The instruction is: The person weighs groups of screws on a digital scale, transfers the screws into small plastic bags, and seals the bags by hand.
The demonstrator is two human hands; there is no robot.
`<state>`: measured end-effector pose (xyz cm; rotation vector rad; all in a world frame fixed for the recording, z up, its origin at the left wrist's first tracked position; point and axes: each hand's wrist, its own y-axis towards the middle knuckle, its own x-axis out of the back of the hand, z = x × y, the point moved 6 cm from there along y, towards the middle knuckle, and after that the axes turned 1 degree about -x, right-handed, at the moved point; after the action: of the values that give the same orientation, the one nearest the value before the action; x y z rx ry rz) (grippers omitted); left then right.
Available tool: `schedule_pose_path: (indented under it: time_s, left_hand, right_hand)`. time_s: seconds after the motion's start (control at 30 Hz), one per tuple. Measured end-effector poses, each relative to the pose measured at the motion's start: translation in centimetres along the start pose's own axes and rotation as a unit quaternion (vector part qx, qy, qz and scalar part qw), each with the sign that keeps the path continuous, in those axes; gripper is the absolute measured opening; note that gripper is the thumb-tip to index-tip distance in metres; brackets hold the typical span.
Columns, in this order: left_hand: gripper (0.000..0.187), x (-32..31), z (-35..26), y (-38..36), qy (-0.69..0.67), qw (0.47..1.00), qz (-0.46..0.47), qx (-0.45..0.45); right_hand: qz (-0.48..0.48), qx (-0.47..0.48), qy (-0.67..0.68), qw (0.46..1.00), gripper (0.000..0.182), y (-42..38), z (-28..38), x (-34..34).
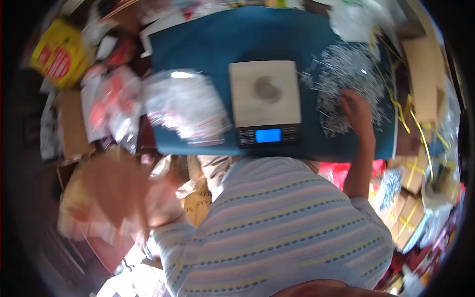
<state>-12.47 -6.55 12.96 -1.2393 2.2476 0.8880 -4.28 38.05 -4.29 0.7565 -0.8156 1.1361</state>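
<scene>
My right hand (355, 111) rests at the pile of thin, silvery pin-like pieces (349, 69) on the right of the blue-green mat. Its fingers are curled down into the pieces; what lies between them is hidden. My left hand (161, 200) is off the mat at lower left, smeared by motion, so its fingers do not show. Beside it is a large brownish blur (106, 193) that I cannot make out. A digital scale (242, 99) with a lit blue display stands mid-mat, a round greyish patch on its pan. Clear zip bags (185, 106) lie left of the scale.
The blue-green mat (208, 39) covers the table. A yellow package (59, 54) and a clear bag with red-orange items (116, 101) are at left. Yellow straps (393, 99) and cardboard (423, 79) border the right side. A white plastic bag (351, 20) sits at the back right.
</scene>
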Motion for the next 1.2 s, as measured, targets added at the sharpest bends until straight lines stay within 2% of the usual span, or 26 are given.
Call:
schedule_pose_path:
  time_s: [0.1,0.17,0.2,0.23,0.33,0.43,0.57,0.67,0.77,0.83,0.93,1.0,1.07,1.1,1.2]
  left_hand:
    - [0.045,0.4,2.0,0.4,-0.166,0.986,0.010,0.017]
    - [0.043,0.5,2.6,0.3,-0.211,0.977,0.014,0.000]
    - [0.041,-0.3,3.0,0.6,-0.200,0.979,0.047,-0.003]
    - [0.039,-0.2,3.0,0.3,-0.197,0.980,0.011,0.002]
    - [0.039,-0.3,3.1,0.6,-0.198,0.976,0.086,-0.006]
    - [0.040,-0.5,2.9,0.4,-0.179,0.981,0.079,-0.005]
    - [0.042,-0.7,2.8,0.3,-0.158,0.985,0.074,-0.006]
    - [0.034,-0.8,2.8,0.2,-0.160,0.979,0.125,-0.028]
    - [0.016,-0.3,3.1,-0.1,-0.084,0.993,0.046,-0.069]
    - [0.033,-0.6,3.1,-0.6,0.033,0.992,-0.057,-0.103]
    - [0.054,1.0,3.6,-1.4,0.133,0.981,-0.067,-0.128]
    - [0.052,1.9,3.9,-2.1,0.156,0.979,-0.044,-0.122]
    - [0.055,2.3,4.6,-2.9,0.198,0.975,-0.034,-0.100]
    - [0.047,2.8,5.0,-3.1,0.220,0.963,-0.100,-0.118]
    - [0.028,3.4,6.4,-3.9,0.280,0.944,-0.159,-0.076]
  right_hand:
    - [0.009,0.037,0.020,0.999,0.022,0.2,-0.6,0.0]
    - [0.008,0.029,0.040,0.999,0.022,0.4,-1.0,-0.5]
    - [0.011,0.013,0.045,0.999,0.022,0.3,-0.8,-0.3]
    - [0.015,-0.004,0.048,0.999,0.022,0.3,-0.7,-0.3]
    - [0.019,0.000,0.034,0.999,0.022,0.4,-0.3,-0.4]
    - [0.031,-0.015,0.031,0.999,0.023,0.4,0.0,-0.5]
    - [0.029,0.017,0.008,0.999,0.026,0.6,0.4,-0.5]
    - [0.025,0.060,-0.039,0.997,0.032,0.5,1.3,-0.4]
    - [0.023,0.065,-0.040,0.997,0.036,0.5,1.5,-0.8]
    - [0.029,0.059,-0.036,0.997,0.038,0.6,1.7,-0.9]
    - [0.013,0.078,-0.024,0.997,0.040,0.5,1.7,-0.8]
    - [0.029,0.043,-0.005,0.999,0.043,0.6,1.8,-0.4]
    - [0.025,0.047,-0.023,0.998,0.049,0.6,1.8,0.0]
    - [0.024,0.055,-0.030,0.998,0.052,0.6,1.9,0.0]
    - [0.073,0.017,-0.040,0.996,0.063,0.8,1.5,-0.9]
